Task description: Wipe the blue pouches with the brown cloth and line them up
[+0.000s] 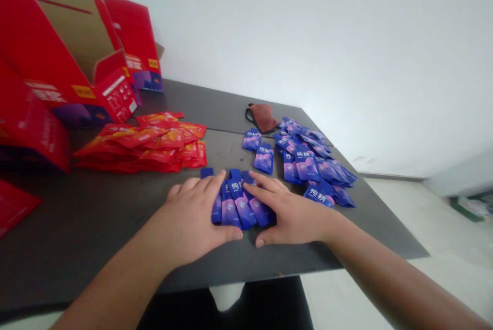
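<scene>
A small row of overlapping purple sachets (239, 201) lies on the dark table near its front edge, between my two hands. My left hand (194, 214) wraps the row's left side, index finger at its upper part and thumb along its lower edge. From the right, my right hand (287, 212) grips the other end, with fingers over the top of the sachets and thumb by the bottom edge. Parts of the outer sachets are hidden under my fingers. Just behind the row are two loose purple sachets (264, 158), and a larger heap of purple sachets (306, 158) sits to the right.
Red sachets (165, 142) are piled at the left on the dark table (115, 227). Open red cartons (133, 37) stand behind them against the white wall. A brown cloth face mask (263, 116) lies at the back. The table's right edge drops to a pale floor.
</scene>
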A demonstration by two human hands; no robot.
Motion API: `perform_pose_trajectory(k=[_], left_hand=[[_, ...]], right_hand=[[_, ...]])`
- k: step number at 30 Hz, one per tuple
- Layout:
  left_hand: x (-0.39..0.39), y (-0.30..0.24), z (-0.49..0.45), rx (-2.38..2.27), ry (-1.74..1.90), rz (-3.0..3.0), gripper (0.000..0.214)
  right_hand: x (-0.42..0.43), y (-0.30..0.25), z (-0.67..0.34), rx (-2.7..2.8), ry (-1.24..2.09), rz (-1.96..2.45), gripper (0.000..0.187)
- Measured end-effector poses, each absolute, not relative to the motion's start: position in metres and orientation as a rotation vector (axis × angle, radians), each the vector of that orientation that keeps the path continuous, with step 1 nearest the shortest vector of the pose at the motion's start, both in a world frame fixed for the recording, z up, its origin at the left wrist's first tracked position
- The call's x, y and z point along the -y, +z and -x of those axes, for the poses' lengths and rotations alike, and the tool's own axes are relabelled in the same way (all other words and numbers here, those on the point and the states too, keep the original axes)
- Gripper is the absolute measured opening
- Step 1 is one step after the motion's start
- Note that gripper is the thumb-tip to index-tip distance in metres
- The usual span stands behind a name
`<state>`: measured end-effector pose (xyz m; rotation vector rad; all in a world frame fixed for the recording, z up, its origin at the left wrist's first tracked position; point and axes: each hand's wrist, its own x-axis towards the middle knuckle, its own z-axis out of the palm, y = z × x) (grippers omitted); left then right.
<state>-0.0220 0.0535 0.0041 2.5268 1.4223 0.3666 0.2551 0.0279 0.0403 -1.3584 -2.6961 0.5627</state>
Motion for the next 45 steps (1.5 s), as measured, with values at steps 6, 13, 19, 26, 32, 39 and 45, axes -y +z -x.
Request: perform_pose_trajectory(k=[6, 13, 19, 26, 32, 39, 45], left_hand=[[-0.060, -0.004, 0.029, -1.344, 0.329, -2.531, 0.120], [-0.054, 0.008, 0.028, -1.372, 0.328, -2.529, 0.111], [-0.055, 0.009, 0.022, -1.391, 0.220, -2.507, 0.120], [-0.059, 0.013, 0.031, -1.312, 0.175, -2.478, 0.116], [-0.056, 0.017, 0.041, -1.258, 0.155, -2.487, 0.107], [-0.048, 0.015, 0.032, -1.179, 0.159, -2.582, 0.078], [-0.060, 0.007, 0.025, -1.116, 0.157, -2.620, 0.067]], right_hand=[[-0.039, 0.027, -0.262, 2.746, 0.446, 1.241, 0.111], [-0.034, 0.024, -0.242, 2.610, 0.346, 1.405, 0.111], [-0.050, 0.028, -0.235, 2.800, 0.439, 1.243, 0.117], [-0.052, 0.024, -0.224, 2.805, 0.412, 1.229, 0.093], [-0.032, 0.023, -0.217, 2.687, 0.415, 1.479, 0.093], [-0.028, 0.022, -0.224, 2.681, 0.429, 1.551, 0.109], [-0.041, 0.018, -0.227, 2.766, 0.372, 1.506, 0.103]])
